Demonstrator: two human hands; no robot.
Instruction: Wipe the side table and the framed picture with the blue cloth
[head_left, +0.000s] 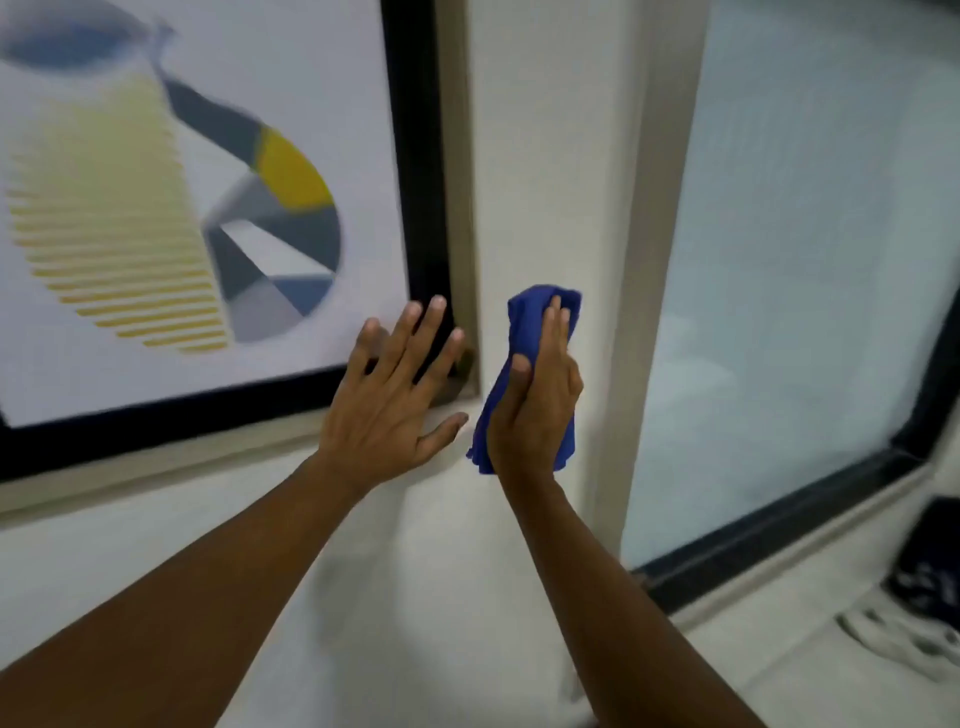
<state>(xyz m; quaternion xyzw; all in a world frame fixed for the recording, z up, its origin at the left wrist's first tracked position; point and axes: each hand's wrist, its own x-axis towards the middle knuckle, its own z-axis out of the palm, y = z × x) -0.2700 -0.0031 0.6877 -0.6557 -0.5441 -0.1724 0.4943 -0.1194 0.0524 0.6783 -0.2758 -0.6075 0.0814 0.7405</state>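
The framed picture (415, 156) hangs on the white wall at the left, with a black frame around a print of yellow stripes and grey, blue and yellow shapes. My left hand (395, 400) lies flat with fingers spread on the frame's lower right corner. My right hand (535, 405) grips the bunched blue cloth (530, 317) and presses it against the wall just right of the frame, apart from the picture. The side table is not in view.
A frosted glass window (805, 260) with a dark frame fills the right side. A beige wall post (644, 260) stands between it and the picture. Dark and white items (919, 587) lie on the sill at the lower right, blurred.
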